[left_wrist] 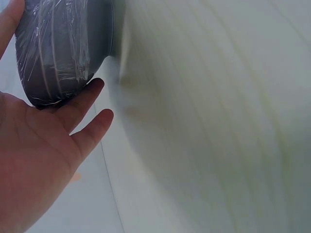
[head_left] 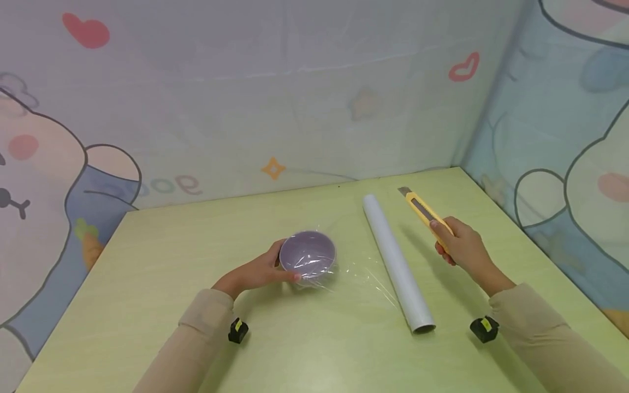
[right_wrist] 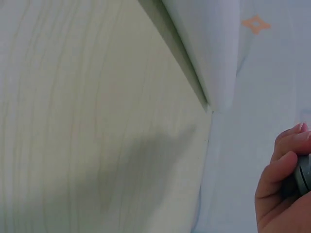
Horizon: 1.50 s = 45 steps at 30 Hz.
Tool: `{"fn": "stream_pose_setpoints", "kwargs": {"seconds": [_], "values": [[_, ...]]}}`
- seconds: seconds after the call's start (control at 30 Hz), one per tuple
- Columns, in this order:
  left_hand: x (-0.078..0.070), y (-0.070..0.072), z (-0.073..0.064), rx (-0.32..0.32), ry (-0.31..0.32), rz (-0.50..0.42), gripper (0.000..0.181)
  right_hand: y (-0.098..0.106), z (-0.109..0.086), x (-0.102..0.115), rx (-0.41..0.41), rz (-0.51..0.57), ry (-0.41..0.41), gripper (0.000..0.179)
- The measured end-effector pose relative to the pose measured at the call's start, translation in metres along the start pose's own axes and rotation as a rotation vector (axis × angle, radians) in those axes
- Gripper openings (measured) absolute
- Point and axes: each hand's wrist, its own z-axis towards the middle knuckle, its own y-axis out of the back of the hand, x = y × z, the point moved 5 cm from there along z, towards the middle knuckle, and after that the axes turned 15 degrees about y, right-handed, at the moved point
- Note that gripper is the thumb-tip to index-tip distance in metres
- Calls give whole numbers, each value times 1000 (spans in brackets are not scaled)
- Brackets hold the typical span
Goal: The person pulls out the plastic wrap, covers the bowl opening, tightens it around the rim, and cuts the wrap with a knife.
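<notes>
A purple bowl (head_left: 307,254) has clear plastic film (head_left: 378,278) over it, and the film stretches right across the table to a long white roll (head_left: 398,262). My left hand (head_left: 260,270) holds the bowl at its left side, the thumb at the near rim. Seen from the left wrist, wrinkled film clings to the bowl's side (left_wrist: 53,53), which rests between the thumb and fingers of the left hand (left_wrist: 43,145). My right hand (head_left: 464,245) grips a yellow utility knife (head_left: 426,215) above the table, right of the roll, its blade pointing away and left.
The light wood-grain table (head_left: 162,284) meets a printed cloth backdrop (head_left: 236,109) at the back, with another printed cloth (head_left: 545,136) along the right side. A black wrist device (head_left: 485,329) sits by the right sleeve, another (head_left: 238,331) by the left.
</notes>
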Motion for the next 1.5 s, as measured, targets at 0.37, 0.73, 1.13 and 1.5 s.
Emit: {"fn": "stream_pose_setpoints", "kwargs": {"seconds": [0.37, 0.73, 1.13, 1.5], "values": [[0, -1, 0, 3, 0, -7, 89, -8, -2, 1, 129, 308, -1, 50], [0, -1, 0, 6, -5, -12, 89, -14, -2, 2, 131, 282, 12, 36], [1, -1, 1, 7, 4, -15, 89, -3, -6, -8, -46, 34, -84, 54], [-1, 0, 0, 4, 7, 3, 88, -5, -8, -8, -55, 6, -119, 59]]}}
